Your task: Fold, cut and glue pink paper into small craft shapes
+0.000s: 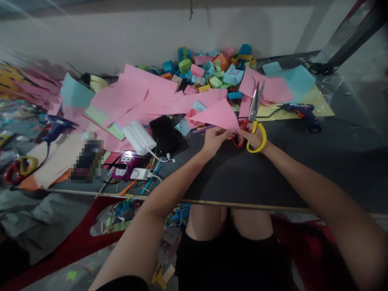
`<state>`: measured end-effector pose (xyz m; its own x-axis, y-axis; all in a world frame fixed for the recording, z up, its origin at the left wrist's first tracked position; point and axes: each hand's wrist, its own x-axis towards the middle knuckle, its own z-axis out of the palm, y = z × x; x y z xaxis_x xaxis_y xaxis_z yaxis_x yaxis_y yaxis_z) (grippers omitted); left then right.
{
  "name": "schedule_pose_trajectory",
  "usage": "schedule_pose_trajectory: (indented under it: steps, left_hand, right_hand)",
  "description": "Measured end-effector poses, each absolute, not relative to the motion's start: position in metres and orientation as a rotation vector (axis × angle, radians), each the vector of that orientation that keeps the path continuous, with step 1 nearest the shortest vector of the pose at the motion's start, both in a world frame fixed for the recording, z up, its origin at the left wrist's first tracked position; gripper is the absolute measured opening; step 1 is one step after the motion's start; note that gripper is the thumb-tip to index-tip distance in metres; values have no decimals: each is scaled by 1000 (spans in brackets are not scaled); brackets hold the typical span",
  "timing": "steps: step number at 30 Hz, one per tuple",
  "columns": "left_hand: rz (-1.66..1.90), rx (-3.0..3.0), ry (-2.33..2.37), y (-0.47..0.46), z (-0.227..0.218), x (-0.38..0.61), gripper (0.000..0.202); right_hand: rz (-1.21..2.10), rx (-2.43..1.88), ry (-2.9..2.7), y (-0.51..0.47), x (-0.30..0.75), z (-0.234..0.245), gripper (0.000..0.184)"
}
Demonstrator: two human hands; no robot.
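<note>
A pink sheet of paper [220, 114] is pinched in my left hand [214, 140], its pointed lower corner between the fingers. My right hand [254, 136] has the scissors [257, 104] hanging on it, with one red and one yellow handle loop around the fingers and the blades pointing up, away from me. The thumb and fingertips of this hand also meet the paper's corner, close to my left fingertips. Both hands are above the dark table [242, 178], near its middle. How the fingers sit inside the loops is partly hidden.
Folded coloured paper pieces [215, 74] are heaped by the wall. Large pink sheets [130, 93] spread to the left. A glue gun [303, 113] lies at right, another glue gun [56, 127] at left. A black power bank [165, 131], white charger and cables lie left of my hands.
</note>
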<state>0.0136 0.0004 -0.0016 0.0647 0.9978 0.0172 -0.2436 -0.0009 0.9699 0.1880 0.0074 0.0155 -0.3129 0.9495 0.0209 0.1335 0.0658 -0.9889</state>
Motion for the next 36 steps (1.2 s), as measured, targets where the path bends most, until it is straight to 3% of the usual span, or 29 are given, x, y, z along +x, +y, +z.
schedule_pose_trajectory:
  steps: [7, 12, 22, 29, 36]
  left_hand:
    - [1182, 1106, 1073, 6, -5, 17, 26]
    - [1242, 1032, 1124, 13, -3, 21, 27]
    - [1448, 1005, 1074, -5, 38, 14, 39]
    - [1431, 982, 1052, 6, 36, 19, 15]
    - [1410, 966, 995, 5, 36, 22, 30]
  right_hand:
    - [1303, -1175, -1415, 4, 181, 13, 51]
    - [1347, -1233, -1328, 3, 186, 30, 57]
    - [1034, -1647, -1898, -20, 232, 65, 71]
    - [911, -1656, -1966, -20, 226, 66, 69]
    - [958, -1609, -1998, -25, 226, 62, 74]
